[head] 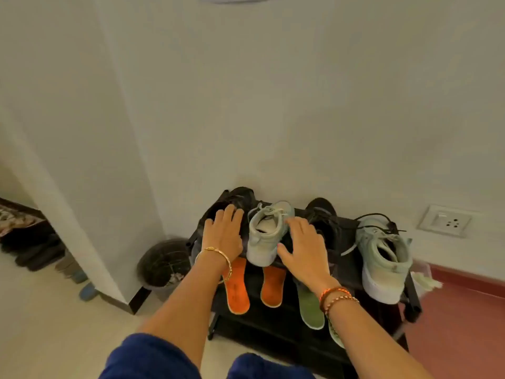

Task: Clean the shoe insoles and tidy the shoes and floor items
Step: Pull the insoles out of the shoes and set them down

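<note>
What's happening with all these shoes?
A person is tidying shoes on a black rack by the wall. The left hand rests on a black shoe, the right hand touches a pale sneaker. Its mate sits at the right end. Two orange insoles and a green one lie along the front edge.

Left hand (222, 233): bare forearm, no sleeve in view | left wrist: thin gold bangle (218, 255), a single ring with a small ornamented section | right hand (303, 248): bare forearm | right wrist: two beaded bracelets (337, 296), orange-red and gold-toned, side by side | lower body: dark blue garment (153, 359) over both knees
</note>
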